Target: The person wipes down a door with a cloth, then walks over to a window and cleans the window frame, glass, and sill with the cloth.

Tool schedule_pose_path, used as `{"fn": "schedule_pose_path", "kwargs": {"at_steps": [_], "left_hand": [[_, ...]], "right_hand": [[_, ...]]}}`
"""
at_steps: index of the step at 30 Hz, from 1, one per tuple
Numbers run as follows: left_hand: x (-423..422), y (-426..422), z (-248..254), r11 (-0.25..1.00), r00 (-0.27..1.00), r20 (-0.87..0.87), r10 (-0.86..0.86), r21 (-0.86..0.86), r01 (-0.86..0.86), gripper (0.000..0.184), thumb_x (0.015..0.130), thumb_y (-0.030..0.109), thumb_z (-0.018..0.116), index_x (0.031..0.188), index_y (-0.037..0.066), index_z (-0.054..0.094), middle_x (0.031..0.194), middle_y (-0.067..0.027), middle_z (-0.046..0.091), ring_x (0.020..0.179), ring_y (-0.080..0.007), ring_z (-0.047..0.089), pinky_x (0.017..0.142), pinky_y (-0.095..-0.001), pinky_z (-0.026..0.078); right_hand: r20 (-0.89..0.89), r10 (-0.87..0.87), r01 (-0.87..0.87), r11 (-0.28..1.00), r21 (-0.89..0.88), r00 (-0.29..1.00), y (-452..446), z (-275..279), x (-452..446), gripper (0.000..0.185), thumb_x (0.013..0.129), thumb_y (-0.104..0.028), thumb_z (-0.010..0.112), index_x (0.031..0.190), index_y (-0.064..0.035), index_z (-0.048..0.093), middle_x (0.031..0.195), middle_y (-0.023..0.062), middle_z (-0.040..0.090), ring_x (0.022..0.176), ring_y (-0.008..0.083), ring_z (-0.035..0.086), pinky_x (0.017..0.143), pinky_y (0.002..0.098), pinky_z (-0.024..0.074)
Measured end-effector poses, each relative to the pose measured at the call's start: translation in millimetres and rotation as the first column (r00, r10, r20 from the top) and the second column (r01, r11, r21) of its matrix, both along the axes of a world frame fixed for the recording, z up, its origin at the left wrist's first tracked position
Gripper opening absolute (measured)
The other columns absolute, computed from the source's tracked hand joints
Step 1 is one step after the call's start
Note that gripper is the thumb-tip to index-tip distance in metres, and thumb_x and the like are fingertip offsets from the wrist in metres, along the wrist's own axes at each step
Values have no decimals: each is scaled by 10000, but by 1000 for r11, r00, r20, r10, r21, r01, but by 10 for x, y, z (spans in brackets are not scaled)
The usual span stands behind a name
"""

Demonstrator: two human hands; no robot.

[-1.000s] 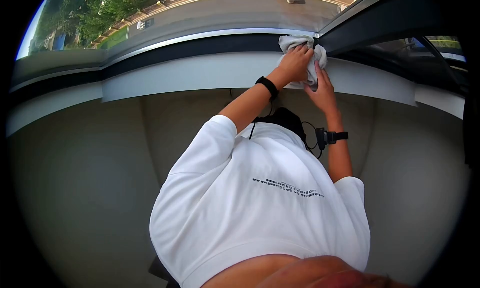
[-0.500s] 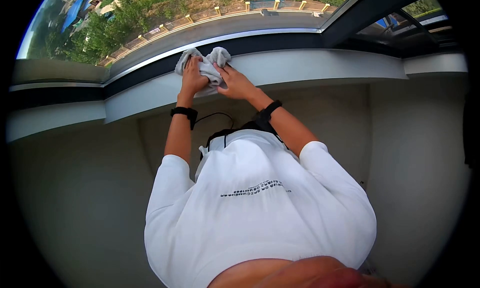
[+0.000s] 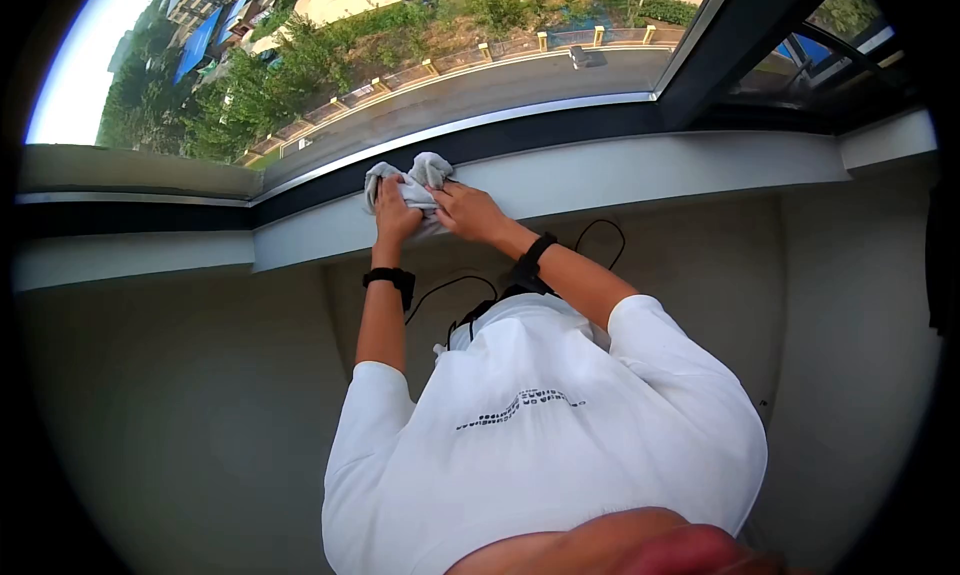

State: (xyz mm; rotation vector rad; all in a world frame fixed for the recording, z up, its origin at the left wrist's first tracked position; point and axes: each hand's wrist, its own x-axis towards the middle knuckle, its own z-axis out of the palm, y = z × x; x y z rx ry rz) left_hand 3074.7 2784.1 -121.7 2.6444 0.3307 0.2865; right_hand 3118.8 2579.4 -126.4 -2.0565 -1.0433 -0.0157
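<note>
A crumpled light grey cloth (image 3: 428,171) is bunched up on the white window sill (image 3: 600,170), up against the dark window frame (image 3: 560,125). My left hand (image 3: 397,218) grips its left part, fingers pointing toward the window. From the right, my right hand (image 3: 468,213) holds the other side, with its fingertips partly hidden in the folds. The two hands are close together, with cloth bunched between them. Each wrist wears a black strap; the left wristband (image 3: 390,281) has a thin black cable (image 3: 450,284) beside it.
Behind the glass lie a road (image 3: 480,88), a fence and trees (image 3: 235,100) far below. The sill bends at a corner (image 3: 253,247) on the left. A dark upright frame post (image 3: 735,60) stands at right. Another cable loop (image 3: 622,240) hangs below the sill.
The camera view has shifted, so the window and sill sit lower in the picture. Both hands and the cloth have slid slightly left along the sill, nearer its left corner.
</note>
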Motion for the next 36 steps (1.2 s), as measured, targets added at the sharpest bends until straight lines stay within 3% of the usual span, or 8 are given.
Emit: {"fn": "schedule_pose_path", "kwargs": {"at_steps": [2, 7, 10, 16, 21, 22, 26, 36], "left_hand": [[338, -1005, 477, 999, 999, 16, -43, 8, 43, 555, 634, 96, 650, 1167, 59, 497, 1222, -251, 538, 1235, -463, 459, 1061, -507, 375], [661, -1949, 592, 988, 988, -40, -152, 34, 154, 609, 629, 111, 655, 1207, 48, 473, 1295, -233, 487, 1355, -453, 377, 1106, -535, 305], [791, -2524, 627, 986, 986, -18, -164, 20, 164, 649, 630, 102, 648, 1244, 50, 442, 1304, -230, 440, 1372, -484, 325, 1136, -556, 253], [1107, -3385, 627, 973, 970, -100, -223, 45, 228, 768, 633, 182, 718, 1325, 35, 417, 1390, -290, 405, 1403, -510, 305, 1112, -609, 274], [1334, -3809, 635, 854, 854, -4, -520, -34, 520, 759, 592, 165, 718, 1296, 24, 472, 1391, -273, 446, 1414, -444, 344, 1136, -537, 293], [1379, -3830, 632, 821, 822, 18, -569, -57, 569, 747, 592, 160, 709, 1289, 18, 480, 1393, -275, 450, 1414, -443, 347, 1148, -523, 286], [1448, -3665, 590, 712, 723, 98, -684, -124, 691, 718, 602, 165, 705, 1282, 31, 517, 1389, -240, 487, 1401, -420, 381, 1158, -489, 293], [914, -2184, 168, 732, 762, 144, -632, -212, 647, 804, 731, 188, 621, 1444, -32, 323, 1500, -290, 389, 1481, -411, 277, 1219, -474, 199]], "right_hand": [[-10, -20, 20, 999, 32, 1000, -1011, 497, 303, 474, 902, -267, 640, 1330, -69, 603, 1098, 160, 658, 1009, 334, 667, 828, 421, 570], [-134, -113, 112, 994, -15, 984, -1983, 735, 441, 727, 863, -220, 700, 1515, -123, 393, 1147, 170, 639, 975, 373, 671, 836, 451, 566], [-372, -209, 130, 965, -226, 904, -2589, 1060, 541, 878, 863, -203, 711, 1594, -170, 228, 1240, 181, 601, 1044, 392, 647, 869, 458, 556], [-292, -375, 353, 927, -126, 880, -3150, 903, 425, 958, 835, -172, 736, 1611, -172, 175, 1433, 209, 459, 1235, 420, 548, 943, 466, 530], [-206, -585, 560, 811, -171, 785, -3409, 935, 407, 1027, 776, -138, 760, 1610, -152, 161, 1474, 224, 420, 1291, 432, 507, 999, 489, 497], [-305, -583, 550, 812, -195, 753, -3444, 956, 419, 1046, 762, -145, 767, 1614, -179, 161, 1533, 283, 320, 1352, 492, 417, 1046, 513, 460], [-15, -623, 571, 726, -383, 782, -3265, 947, 379, 1017, 762, -167, 767, 1608, -228, 207, 1587, 391, 38, 1410, 626, 195, 1111, 589, 358], [-81, -546, 444, 750, -490, 834, -1835, 704, 239, 847, 743, -172, 756, 1502, -140, 384, 1492, 306, 348, 1293, 571, 404, 1079, 584, 395]]}}
